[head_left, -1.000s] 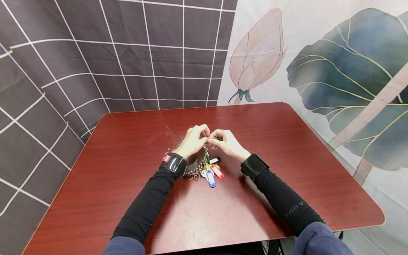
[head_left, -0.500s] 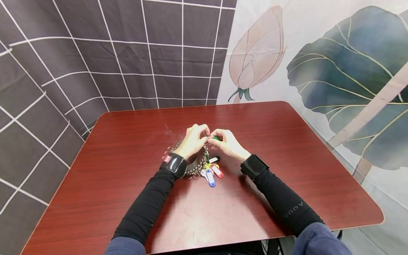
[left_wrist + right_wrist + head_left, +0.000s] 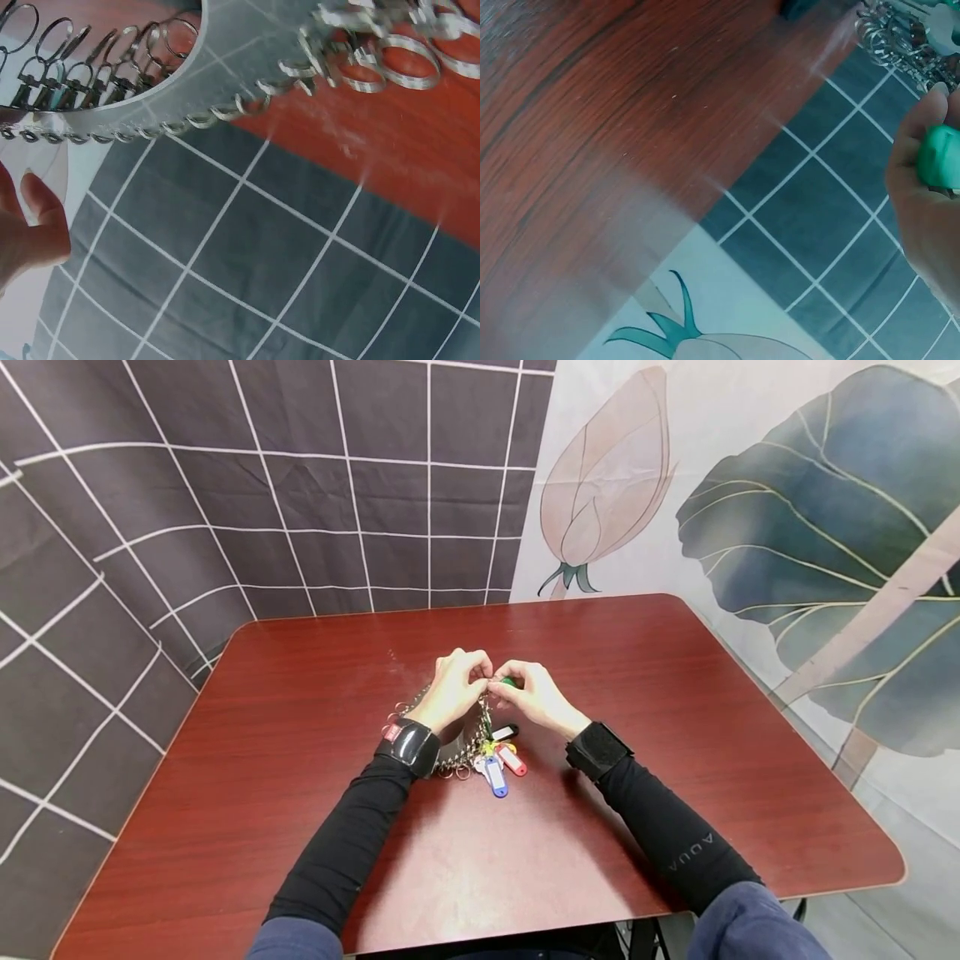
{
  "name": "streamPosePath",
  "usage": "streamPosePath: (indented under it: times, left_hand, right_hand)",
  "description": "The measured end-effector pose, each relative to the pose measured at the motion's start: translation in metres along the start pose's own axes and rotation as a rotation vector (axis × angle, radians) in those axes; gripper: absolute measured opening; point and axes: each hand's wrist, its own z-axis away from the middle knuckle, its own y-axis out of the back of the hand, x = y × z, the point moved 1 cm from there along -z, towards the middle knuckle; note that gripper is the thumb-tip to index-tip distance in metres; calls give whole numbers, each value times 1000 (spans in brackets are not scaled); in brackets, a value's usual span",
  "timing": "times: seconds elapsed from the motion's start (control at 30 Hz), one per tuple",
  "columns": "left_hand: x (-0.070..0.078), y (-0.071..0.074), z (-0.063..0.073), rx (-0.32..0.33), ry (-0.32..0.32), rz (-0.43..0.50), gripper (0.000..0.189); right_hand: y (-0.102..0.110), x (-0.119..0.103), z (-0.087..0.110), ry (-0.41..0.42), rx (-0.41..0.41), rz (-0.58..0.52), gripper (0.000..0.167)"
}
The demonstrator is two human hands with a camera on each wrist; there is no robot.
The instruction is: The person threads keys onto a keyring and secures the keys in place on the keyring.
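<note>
In the head view my right hand (image 3: 536,697) pinches a green key tag (image 3: 509,682) between thumb and fingers; the same green tag (image 3: 939,159) fills part of the right wrist view. My left hand (image 3: 456,693) meets it fingertip to fingertip and appears to pinch a small metal clasp, mostly hidden by the fingers. Below the left hand stands a clear round rack (image 3: 247,37), its edge lined with metal clasps and rings (image 3: 409,64). From the rack's right side hang a blue key tag (image 3: 496,777), a red key tag (image 3: 512,761) and a black key tag (image 3: 506,732).
Everything rests on a red-brown table (image 3: 330,827) with rounded corners. A dark grid-patterned cloth (image 3: 300,485) and a white cloth with a lotus print (image 3: 607,485) hang behind it. Some yellow shows among the tags, with silver keys (image 3: 480,766).
The green tag has turned in my right fingers, so less of it shows than a second ago. Both hands have otherwise stayed in place, and the head view has tilted slightly.
</note>
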Motion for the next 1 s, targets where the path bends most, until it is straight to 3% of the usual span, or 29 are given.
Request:
streamPosePath:
  times: [0.1,0.23,0.33,0.6,1.0]
  left_hand:
    - [1,0,-1,18,-17,28,9]
    - [0,-1,-1,24,19,97,9]
    - [-1,-2,-1,11,38,98,8]
    - [-1,-1,-1,24,63,129,9]
    - [-3,-1,-3,16,79,146,8]
  right_hand:
    - [0,-2,1,-14,-7,-41,17]
    - [0,-2,3,-40,-15,-79,18]
    - [0,-1,4,-44,-16,-68,18]
    - [5,4,6,-37,-66,-161,23]
    - [11,0,3,36,-93,-27,17]
